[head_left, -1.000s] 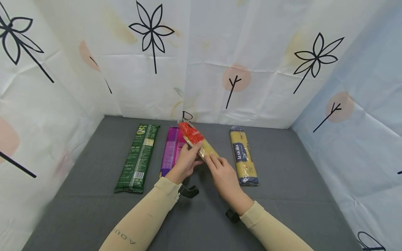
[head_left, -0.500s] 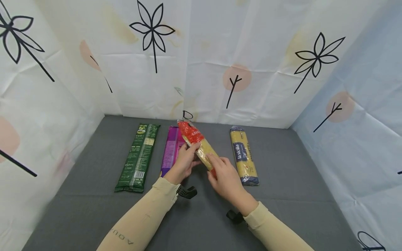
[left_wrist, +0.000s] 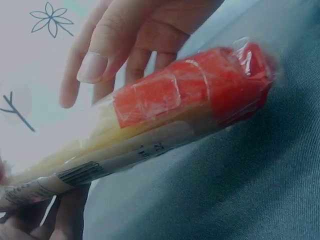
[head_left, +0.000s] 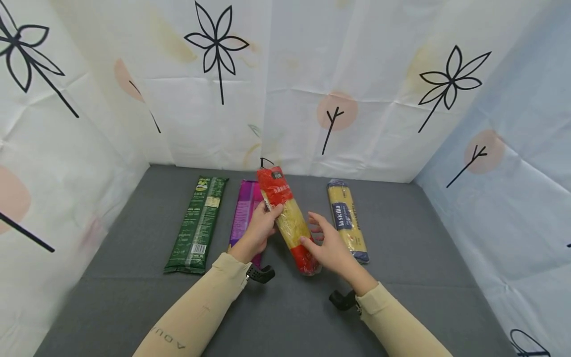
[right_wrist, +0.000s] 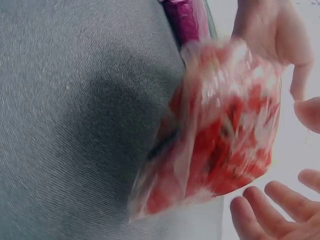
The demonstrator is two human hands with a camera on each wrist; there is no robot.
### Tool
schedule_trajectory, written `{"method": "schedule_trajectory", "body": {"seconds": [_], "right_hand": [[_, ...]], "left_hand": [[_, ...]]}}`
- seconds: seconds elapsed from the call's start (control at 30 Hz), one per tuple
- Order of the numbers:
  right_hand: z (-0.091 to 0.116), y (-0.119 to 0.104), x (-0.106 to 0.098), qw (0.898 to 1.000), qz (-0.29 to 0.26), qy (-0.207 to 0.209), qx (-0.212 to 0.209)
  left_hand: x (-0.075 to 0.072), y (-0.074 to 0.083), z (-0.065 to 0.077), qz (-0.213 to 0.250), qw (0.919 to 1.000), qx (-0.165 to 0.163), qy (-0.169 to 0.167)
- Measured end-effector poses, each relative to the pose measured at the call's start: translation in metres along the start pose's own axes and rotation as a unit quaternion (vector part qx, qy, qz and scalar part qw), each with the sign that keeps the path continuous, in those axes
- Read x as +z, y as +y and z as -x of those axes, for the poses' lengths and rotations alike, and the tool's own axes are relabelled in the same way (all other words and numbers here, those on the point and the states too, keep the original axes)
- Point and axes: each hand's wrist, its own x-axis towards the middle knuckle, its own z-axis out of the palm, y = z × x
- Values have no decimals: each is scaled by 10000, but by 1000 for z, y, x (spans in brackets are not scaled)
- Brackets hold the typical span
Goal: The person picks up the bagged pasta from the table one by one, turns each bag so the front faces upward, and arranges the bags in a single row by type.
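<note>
A clear pack of spaghetti with red ends (head_left: 290, 218) is raised over the table's middle, tilted with its lower end toward the person. My left hand (head_left: 257, 229) grips its left side, thumb on top and fingers beneath; in the left wrist view those fingers (left_wrist: 65, 215) show under the pack. On the other side my right hand (head_left: 331, 248) has its fingers spread, the thumb overlapping the pack's right edge. In the right wrist view the right fingers (right_wrist: 272, 210) stand apart from the crinkled red end (right_wrist: 220, 135).
A green spaghetti pack (head_left: 196, 225) lies at the left on the grey table (head_left: 415, 307). Partly behind the left hand is a purple pack (head_left: 243, 210). Right of the hands lies a yellow and blue pasta pack (head_left: 345, 218). White patterned cloth (head_left: 285, 89) walls the back and sides.
The red-ended spaghetti pack has turned steeper, its printed front and lower red end now showing. My right hand has loosened from its lower end and moved right; the left keeps its grip.
</note>
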Motion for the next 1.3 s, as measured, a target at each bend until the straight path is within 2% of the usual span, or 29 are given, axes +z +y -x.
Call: {"method": "schedule_trajectory", "body": {"seconds": [0.13, 0.33, 0.5, 0.63, 0.77, 0.9, 1.1, 1.2, 1.3], "right_hand": [[-1, 6, -1, 9958, -729, -241, 494], [-2, 12, -2, 9808, -1546, -629, 1005], [-3, 13, -3, 9710, -1835, -877, 1253], [-1, -2, -9, 9696, -1883, -944, 1246], [3, -19, -14, 9712, -1910, -898, 1109], [3, -16, -14, 9700, -2021, -831, 1061], [-4, 7, -7, 9696, -2141, -555, 1043], [-7, 11, -5, 9726, -2029, -336, 1083], [-7, 10, -6, 9741, -1914, -127, 1196]], "left_hand": [[-1, -1, 2, -77, 9997, 29, -213], [-1, -1, 2, -53, 9980, 156, -605], [-2, -1, 2, -69, 9968, 173, -782], [-3, -1, 1, -234, 9942, 198, -1032], [-5, -2, 1, -460, 9893, 314, -1351], [-5, -3, 1, -606, 9858, 399, -1515], [-3, -2, 1, -752, 9843, 535, -1504], [0, -3, 3, -1056, 9817, 636, -1454], [4, -5, 5, -1563, 9733, 831, -1460]]}}
